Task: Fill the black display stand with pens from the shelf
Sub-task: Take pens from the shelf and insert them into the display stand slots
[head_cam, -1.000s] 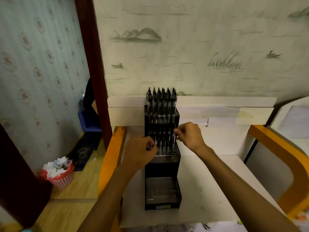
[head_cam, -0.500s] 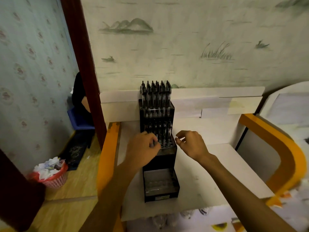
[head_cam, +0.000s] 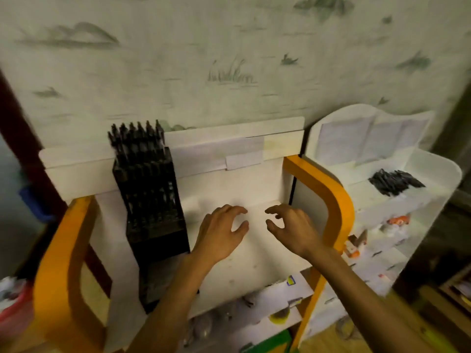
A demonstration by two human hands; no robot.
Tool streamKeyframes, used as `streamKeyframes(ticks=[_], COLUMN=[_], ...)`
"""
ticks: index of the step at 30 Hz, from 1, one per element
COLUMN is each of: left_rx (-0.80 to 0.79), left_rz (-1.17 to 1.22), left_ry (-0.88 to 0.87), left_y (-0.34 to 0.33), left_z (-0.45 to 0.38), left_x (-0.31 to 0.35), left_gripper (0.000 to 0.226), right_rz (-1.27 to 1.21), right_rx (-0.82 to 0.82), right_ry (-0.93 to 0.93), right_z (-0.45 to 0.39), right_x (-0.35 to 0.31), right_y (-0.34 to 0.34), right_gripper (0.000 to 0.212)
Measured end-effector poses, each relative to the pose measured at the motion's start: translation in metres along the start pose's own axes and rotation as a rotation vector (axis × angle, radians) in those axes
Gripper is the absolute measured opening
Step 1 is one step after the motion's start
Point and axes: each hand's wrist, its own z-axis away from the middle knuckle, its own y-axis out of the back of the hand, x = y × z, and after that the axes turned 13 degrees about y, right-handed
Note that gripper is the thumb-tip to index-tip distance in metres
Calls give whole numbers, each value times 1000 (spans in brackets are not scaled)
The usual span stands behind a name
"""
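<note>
The black display stand [head_cam: 150,197] is a tall stepped rack of dark plastic, standing at about 9 o'clock from the hands on the white table [head_cam: 257,258], whose smooth matte top is bordered by rounded orange side panels [head_cam: 328,197]. Its upper tiers are packed with upright black pens [head_cam: 136,135], thin and pointed, while the lowest tier near the front edge looks blurred and I cannot tell what it contains. At about 2 o'clock, on a white shelf [head_cam: 433,171] with curved edges, lies a loose pile of black pens [head_cam: 395,182]. Both forearms reach forward over the table. The left hand [head_cam: 221,233] hovers just right of the stand, palm down, fingers loosely curved with the thumb apart, holding nothing. The right hand [head_cam: 290,228] is beside it, at 3 o'clock from the left one, also palm down with bent, spread fingers and an empty, wide grip. The two hands are near but apart. The wall behind carries pale wallpaper [head_cam: 229,59] with faint grey landscape drawings.
</note>
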Motion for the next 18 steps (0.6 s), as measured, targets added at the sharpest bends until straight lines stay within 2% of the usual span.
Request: streamKeyframes(ticks=[5, 9, 13, 18], left_rx=[-27, -35, -51, -75], left_rz=[-2, 19, -3, 1], left_ry=[0, -52, -91, -104], left_y=[-68, -122, -169, -216], left_z=[-1, -1, -1, -10], left_x=[79, 148, 214, 277], left_gripper=[33, 33, 33, 34], right_rz=[23, 12, 13, -2], right_rx=[-18, -13, -4, 3], right_ry=[-3, -18, -61, -114], right_z=[51, 90, 123, 151], right_x=[74, 141, 204, 275], right_y=[48, 90, 121, 151], right_gripper=[34, 26, 33, 30])
